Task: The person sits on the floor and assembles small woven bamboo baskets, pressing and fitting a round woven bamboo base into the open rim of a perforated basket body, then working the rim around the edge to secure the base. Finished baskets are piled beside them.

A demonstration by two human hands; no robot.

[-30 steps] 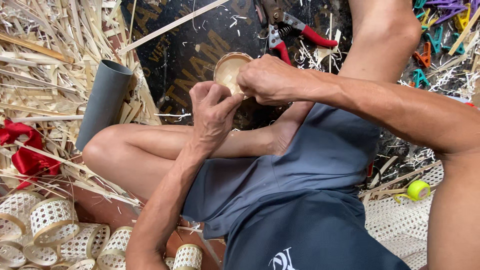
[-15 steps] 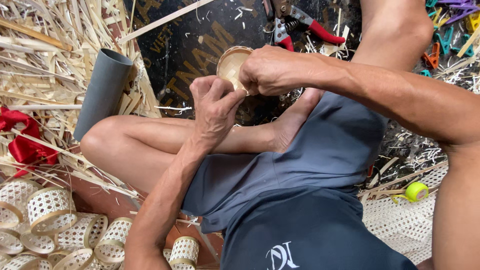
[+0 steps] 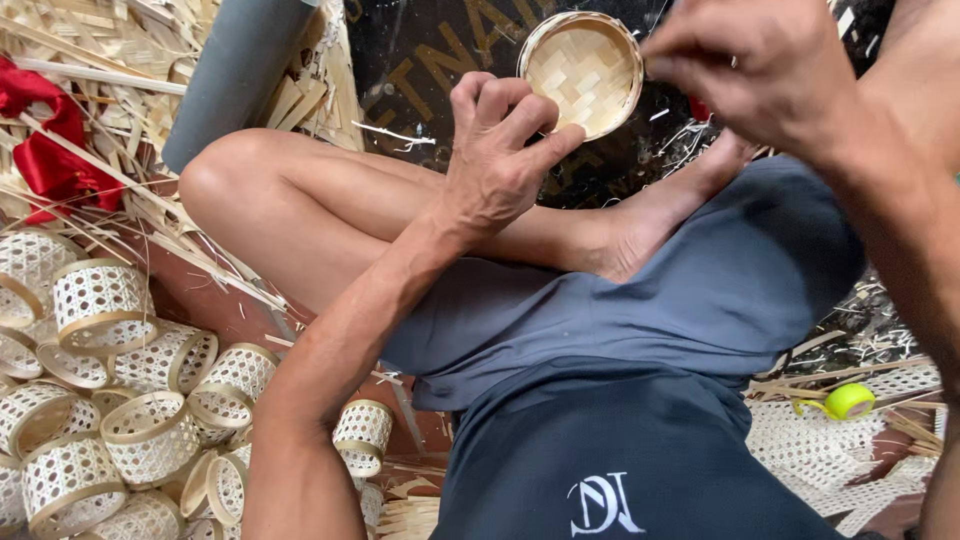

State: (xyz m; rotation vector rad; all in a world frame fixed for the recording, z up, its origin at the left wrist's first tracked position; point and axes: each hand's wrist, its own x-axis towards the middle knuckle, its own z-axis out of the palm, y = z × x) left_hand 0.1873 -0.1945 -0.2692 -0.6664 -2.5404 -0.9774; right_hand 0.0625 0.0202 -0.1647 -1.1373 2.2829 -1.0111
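- Two bare hands work at one small round woven basket [image 3: 583, 72], held up near the top of the view above a dark printed mat [image 3: 430, 80].
- Left hand [image 3: 500, 150] is curled, its thumb and fingertips touching the basket's lower left rim.
- Right hand [image 3: 765, 65] is closed in a pinch on the basket's right rim, fingers bent inward.
- Basket's open side faces the camera, showing a plaited bottom inside a pale rim.
- Person sits with a bent knee [image 3: 225, 180] and a bare foot [image 3: 640, 235] under the hands, in grey shorts [image 3: 700, 290].
- Grey pipe [image 3: 235, 70] lies upper left among bamboo strips [image 3: 100, 40], beside red cloth [image 3: 45, 150].
- Many finished woven rings [image 3: 120, 400] are piled lower left.
- Yellow-green tape roll [image 3: 848, 400] rests on woven sheet [image 3: 810, 450], lower right.
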